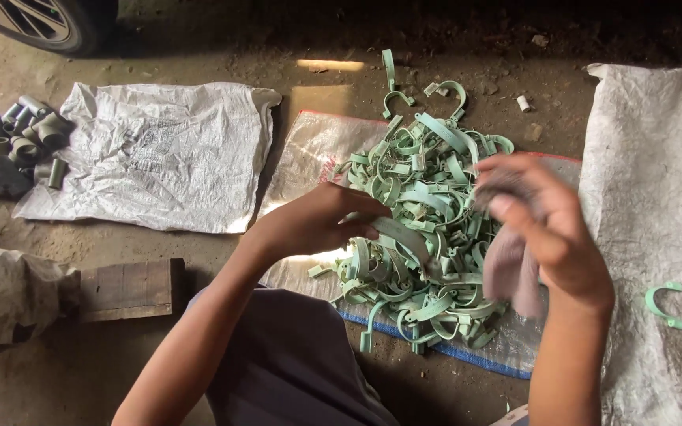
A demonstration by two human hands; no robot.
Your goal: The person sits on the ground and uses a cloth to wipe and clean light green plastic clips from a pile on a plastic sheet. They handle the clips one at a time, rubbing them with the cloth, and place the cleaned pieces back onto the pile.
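A heap of pale green curved plastic clips [424,229] lies on a clear plastic sack [309,154] on the dirt floor in front of me. My left hand [317,221] is closed on one green clip at the heap's left side. Over the heap's right side, my right hand [550,229] grips a greyish-pink rag [511,272] that hangs down from it. One single green clip [663,304] lies apart on the white sack [657,158] at the right.
A second white woven sack [151,154] is spread at the left, with a pile of grey-green pipe fittings [13,146] beside it. A wooden block [128,288] sits at the lower left. A car tyre [41,24] shows at the top left. A few loose clips [420,87] lie beyond the heap.
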